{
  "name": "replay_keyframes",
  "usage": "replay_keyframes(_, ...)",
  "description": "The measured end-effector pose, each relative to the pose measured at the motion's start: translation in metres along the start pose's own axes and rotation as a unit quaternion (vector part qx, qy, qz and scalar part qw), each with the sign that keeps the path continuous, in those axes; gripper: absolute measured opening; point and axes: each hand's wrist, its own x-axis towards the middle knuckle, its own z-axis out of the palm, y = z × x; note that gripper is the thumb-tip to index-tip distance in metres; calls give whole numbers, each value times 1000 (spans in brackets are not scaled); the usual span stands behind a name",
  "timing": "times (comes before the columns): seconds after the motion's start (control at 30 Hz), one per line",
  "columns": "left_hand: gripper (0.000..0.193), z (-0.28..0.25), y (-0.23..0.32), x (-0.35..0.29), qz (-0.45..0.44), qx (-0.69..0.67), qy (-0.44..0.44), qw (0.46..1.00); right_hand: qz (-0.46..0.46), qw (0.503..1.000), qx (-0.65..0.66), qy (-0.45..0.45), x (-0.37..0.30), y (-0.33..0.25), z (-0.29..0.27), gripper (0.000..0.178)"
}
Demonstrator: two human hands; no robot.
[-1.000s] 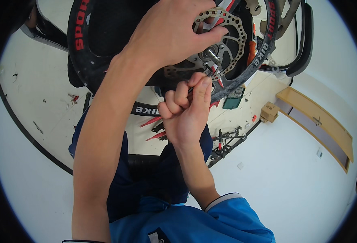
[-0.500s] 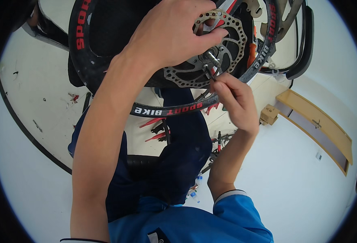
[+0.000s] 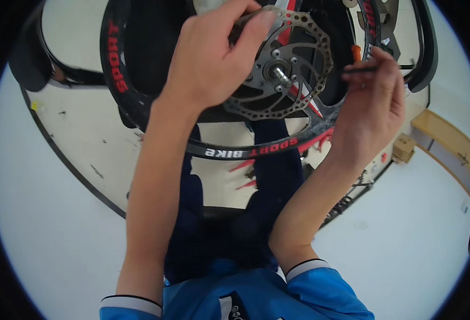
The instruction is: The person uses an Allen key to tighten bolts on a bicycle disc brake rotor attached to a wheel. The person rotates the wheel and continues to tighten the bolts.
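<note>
A perforated metal brake disc (image 3: 320, 50) is mounted on a black spoked bicycle wheel (image 3: 197, 146) with red and white markings. From the disc's middle sticks a threaded axle (image 3: 282, 78), with several bolts around it. My left hand (image 3: 205, 61) is closed at the disc's upper left edge, its thumb lying on the metal; its other fingertips are partly hidden. Off to the right of the disc, my right hand (image 3: 371, 109) pinches a slim black hex key (image 3: 363, 70), held roughly level and apart from the bolts. Motion blurs that hand a little.
An orange-handled tool (image 3: 356, 52) stands behind the wheel's right side. Curved black frames (image 3: 424, 48) flank the wheel. Red and black parts (image 3: 243, 166) lie on the floor below. A cardboard box (image 3: 404, 148) sits at the right, by a wooden door (image 3: 440, 133).
My right hand has drawn the hex key away from the bolt near the axle, up and to the right. My left hand has shifted left along the disc's edge. The view has moved slightly.
</note>
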Motion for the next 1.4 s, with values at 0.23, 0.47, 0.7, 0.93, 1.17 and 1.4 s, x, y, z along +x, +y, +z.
replay_keyframes(0.23, 21, 6, 7, -4, 230, 194, 140, 943, 2, 999, -8, -31, -27, -4, 6, 14)
replay_keyframes(0.47, 17, -1, 29, -20, 190, 198, 63, 960, -9, 998, -46, -50, -30, 0, -9, 8)
replay_keyframes(0.7, 18, 10, 29, -19, 171, 201, 55, 963, -9, 997, -49, -57, -31, -1, -15, 9)
replay_keyframes(0.93, 20, 20, 28, -19, 177, 225, 67, 956, -47, 996, -44, -56, -40, -2, -17, 19)
replay_keyframes(1.17, 17, 11, 28, -19, 132, 153, 106, 974, 8, 999, 31, -37, -30, 8, -9, 13)
replay_keyframes(1.4, 16, 5, 25, -20, 95, 106, 152, 978, 31, 997, 63, -35, -32, 10, -7, 8)
